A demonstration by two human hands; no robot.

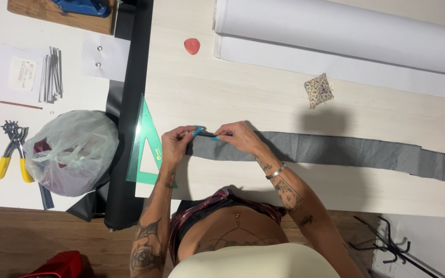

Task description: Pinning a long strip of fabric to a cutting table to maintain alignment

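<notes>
grey fabric strip (336,150) lay flat along the desk (243,92) so both hands, left hand (175,144) and right hand (239,137), could pinch its end, fingers narrow.

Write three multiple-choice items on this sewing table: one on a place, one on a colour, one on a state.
1. Where does the pincushion lie?
A. between the white roll and the grey strip
B. on the plastic bag
C. under the set square

2. What colour are the punch pliers' handles?
A. red
B. yellow
C. blue

3. What are the left hand and right hand doing?
A. resting flat, apart
B. both pinching the strip's end
C. lifting the roll

Answers: 1 A, it sits on bare wood between them. 2 B, both grips are yellow. 3 B, the fingertips meet at the strip's end.
</notes>
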